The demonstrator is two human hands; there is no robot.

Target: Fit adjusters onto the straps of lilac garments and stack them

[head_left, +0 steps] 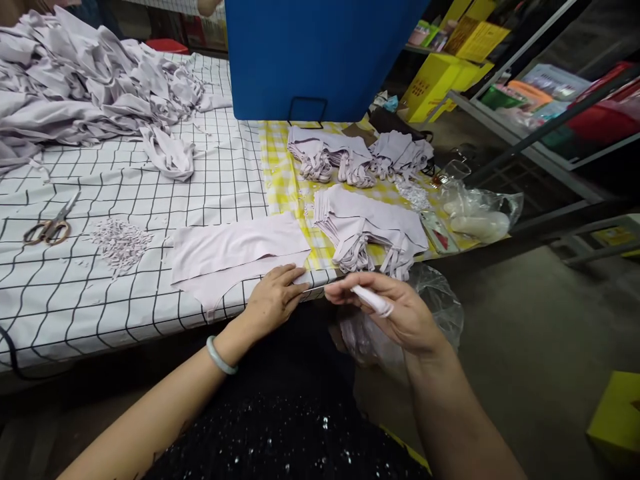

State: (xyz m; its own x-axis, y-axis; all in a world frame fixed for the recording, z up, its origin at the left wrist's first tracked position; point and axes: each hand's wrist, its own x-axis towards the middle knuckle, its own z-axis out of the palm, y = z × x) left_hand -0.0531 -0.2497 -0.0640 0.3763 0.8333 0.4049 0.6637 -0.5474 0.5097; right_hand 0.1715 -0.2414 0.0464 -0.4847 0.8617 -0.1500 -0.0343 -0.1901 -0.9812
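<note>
A pale lilac garment piece [230, 247] lies spread near the table's front edge. My left hand [275, 293] rests at its lower right corner, fingers pressed together over a thin pale strap [315, 289]. This strap runs across to the fingertips of my right hand [395, 307]. Held in my right palm is a small, narrow white object [373, 301]; its exact kind is hard to tell. Just beyond my right hand, a stack of similar pieces [375, 223] with bunched straps lies on the yellow checked cloth [277, 180].
Scissors [49, 227] lie at the left beside a heap of small scraps [121, 243]. A large lilac fabric pile [90, 80] covers the back left. More stacked pieces [330, 153] sit before a blue panel [320, 60]. A clear plastic bag [477, 213] is at the right corner.
</note>
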